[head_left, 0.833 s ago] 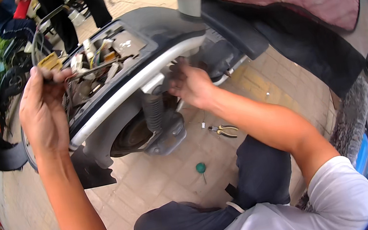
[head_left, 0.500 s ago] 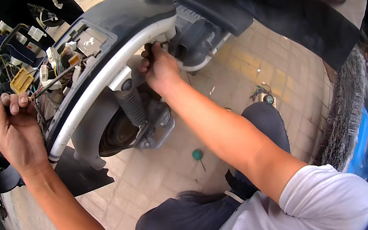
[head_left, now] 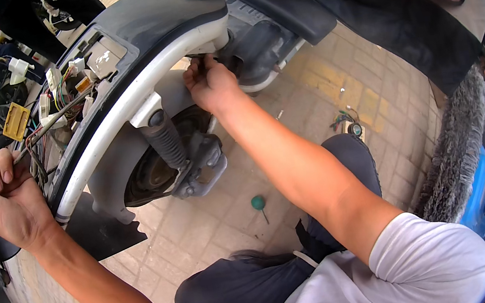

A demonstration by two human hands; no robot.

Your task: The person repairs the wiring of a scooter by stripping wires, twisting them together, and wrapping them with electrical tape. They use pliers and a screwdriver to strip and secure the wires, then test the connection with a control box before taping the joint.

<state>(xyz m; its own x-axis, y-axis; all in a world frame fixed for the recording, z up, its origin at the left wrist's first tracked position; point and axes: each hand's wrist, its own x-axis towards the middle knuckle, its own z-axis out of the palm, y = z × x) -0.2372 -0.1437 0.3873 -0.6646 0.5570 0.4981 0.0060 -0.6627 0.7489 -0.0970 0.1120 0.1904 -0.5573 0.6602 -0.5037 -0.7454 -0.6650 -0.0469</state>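
Observation:
An electric scooter's rear end, its white side tube (head_left: 139, 91) curving over the wheel (head_left: 154, 171), stands in front of me. At the left, my left hand (head_left: 14, 198) has its fingers curled at the end of a thin dark cable (head_left: 64, 112) that runs over the open wiring bay. Below the tube's upper end, my right hand (head_left: 212, 86) reaches in beside the black plastic housing (head_left: 261, 45). Its fingers are pinched together, and what they hold is hidden. In the bay lie bundled wires, white connectors (head_left: 54, 78) and a yellow connector block (head_left: 16, 121).
Below the tube is a coil-spring shock absorber (head_left: 166, 144). On the paving lie a green ball-headed tool (head_left: 257, 202) and a small wired part (head_left: 353, 127). A dark cover (head_left: 414, 38) hangs at upper right, above grey shaggy fabric (head_left: 455, 145). Another person's dark-clad legs (head_left: 76, 4) show at upper left.
My left hand has moved left and down, and the cable's end with it. The black cable loop that arched above it has dropped. My right hand stays under the tube with its fingers shifted slightly.

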